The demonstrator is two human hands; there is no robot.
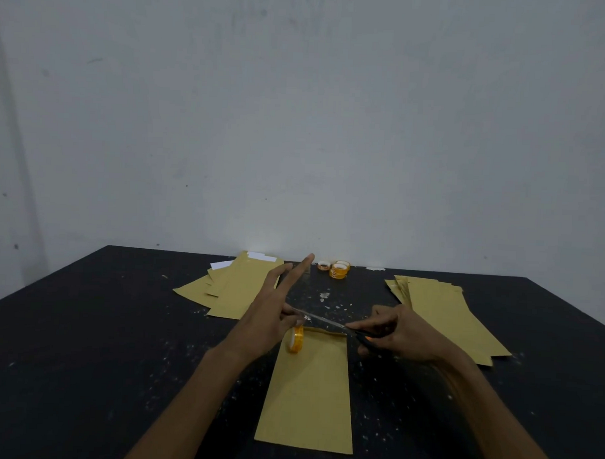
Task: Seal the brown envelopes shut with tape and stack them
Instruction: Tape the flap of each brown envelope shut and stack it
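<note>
Head view looks down on a black bench (84, 359) flecked with pale specks, set against a grey wall (298, 126). One brown envelope (307, 394) lies flat in the middle, its long side running away from the person and its far end just under the hands.

The left hand (270, 317) has two fingers stretched straight out, while its thumb and lower fingers pinch the left end of a strip of clear tape (322, 320). The glinting strip runs across to the right hand (403, 336), just above the envelope's far edge. A yellow tape roll (296, 339) stands on edge at the envelope's far left corner, right below the left hand; whether the hand touches it cannot be told.

The right hand's fingers are curled round the black handles of a pair of scissors (367, 338), which points left toward the strip's right end. Whether the blades are apart or closed cannot be made out.

Further back on the left, a fanned pile of envelopes (230, 292) has white paper (260, 256) showing at its far end. A second fanned pile (445, 313) lies on the right, partly behind the right hand. Between the two piles, at the bench's far edge, sit spare tape rolls (339, 270).
</note>
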